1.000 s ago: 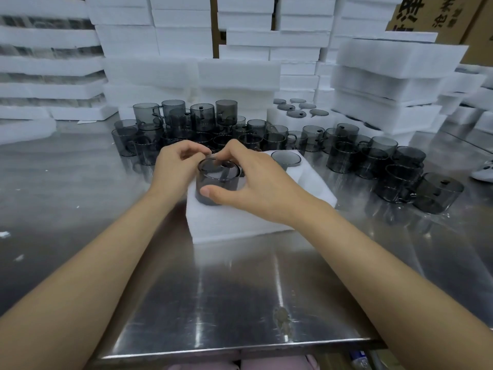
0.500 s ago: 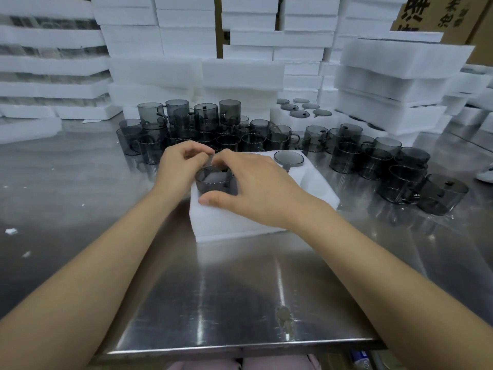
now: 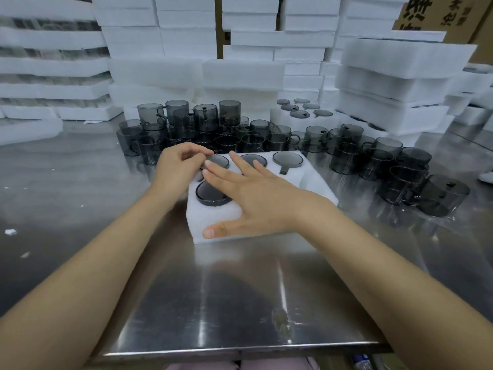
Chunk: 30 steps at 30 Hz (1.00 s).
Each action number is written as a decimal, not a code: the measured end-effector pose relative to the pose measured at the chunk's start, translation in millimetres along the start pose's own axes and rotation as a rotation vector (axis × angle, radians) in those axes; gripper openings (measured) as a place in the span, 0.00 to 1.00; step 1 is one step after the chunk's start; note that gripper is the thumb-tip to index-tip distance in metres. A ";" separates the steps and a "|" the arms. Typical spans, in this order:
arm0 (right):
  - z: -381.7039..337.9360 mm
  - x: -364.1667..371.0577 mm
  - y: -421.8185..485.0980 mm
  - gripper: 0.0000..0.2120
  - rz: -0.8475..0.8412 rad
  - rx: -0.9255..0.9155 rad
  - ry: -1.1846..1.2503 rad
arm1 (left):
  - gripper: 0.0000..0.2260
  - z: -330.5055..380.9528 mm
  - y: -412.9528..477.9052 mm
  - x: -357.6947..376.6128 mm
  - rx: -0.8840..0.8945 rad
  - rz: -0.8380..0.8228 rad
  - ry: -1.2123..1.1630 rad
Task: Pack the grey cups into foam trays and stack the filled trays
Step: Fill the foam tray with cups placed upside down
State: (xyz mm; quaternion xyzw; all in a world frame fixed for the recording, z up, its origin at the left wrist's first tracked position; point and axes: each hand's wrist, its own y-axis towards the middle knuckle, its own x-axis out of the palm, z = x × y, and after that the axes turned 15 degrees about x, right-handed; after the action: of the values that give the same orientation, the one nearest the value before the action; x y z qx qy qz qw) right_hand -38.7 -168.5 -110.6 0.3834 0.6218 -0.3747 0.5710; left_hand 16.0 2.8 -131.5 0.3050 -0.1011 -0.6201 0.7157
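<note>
A white foam tray (image 3: pixel 221 222) lies on the steel table in front of me. Several grey cups sit sunk in its holes: one at the near left (image 3: pixel 209 194), still a little proud of the foam, and others along the far row (image 3: pixel 287 159). My right hand (image 3: pixel 256 198) lies flat on the tray with straight fingers, partly over the near-left cup, thumb at the tray's front edge. My left hand (image 3: pixel 178 166) is at the tray's far left corner, its curled fingertips touching the rim of a far-row cup (image 3: pixel 220 161).
Many loose grey cups (image 3: pixel 346 158) crowd the table behind and right of the tray, some stacked (image 3: pixel 184 118). Another filled tray (image 3: pixel 301 116) sits behind them. Tall stacks of white foam trays (image 3: pixel 392 84) line the back and right. Cardboard boxes (image 3: pixel 440 14) stand at the far right.
The cup both hands held above the tray has gone down into the near-left hole. My right hand has let go and opened flat; my left hand moved to the far-left cup.
</note>
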 end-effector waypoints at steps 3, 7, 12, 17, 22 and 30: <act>2.7 1.0 0.5 0.41 0.013 -0.006 0.108 | 0.11 -1.4 1.4 -1.2 0.004 -0.022 0.007; 19.1 -12.0 6.4 0.19 0.113 0.038 0.756 | 0.11 -3.8 5.2 -5.3 0.005 -0.056 0.018; 91.1 -14.5 14.6 0.11 0.569 0.610 0.449 | 0.08 -2.2 7.5 -9.7 -0.020 -0.055 -0.052; 132.9 -6.5 11.2 0.15 0.442 0.885 0.448 | 0.14 5.1 8.9 -5.5 -0.030 -0.420 -0.110; 136.4 -6.6 10.5 0.09 0.443 0.879 0.416 | 0.30 11.5 5.6 -7.4 -0.007 -0.584 -0.011; 123.8 -13.8 7.1 0.11 0.448 0.934 0.261 | 0.32 19.6 7.1 -15.2 -0.044 -0.837 0.088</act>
State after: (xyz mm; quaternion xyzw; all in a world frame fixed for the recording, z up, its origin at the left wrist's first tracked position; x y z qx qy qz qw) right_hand 20.9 -278.1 -105.3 0.7635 0.3573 -0.4298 0.3235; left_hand 8.4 11.5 -108.4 0.3306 0.0755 -0.8456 0.4123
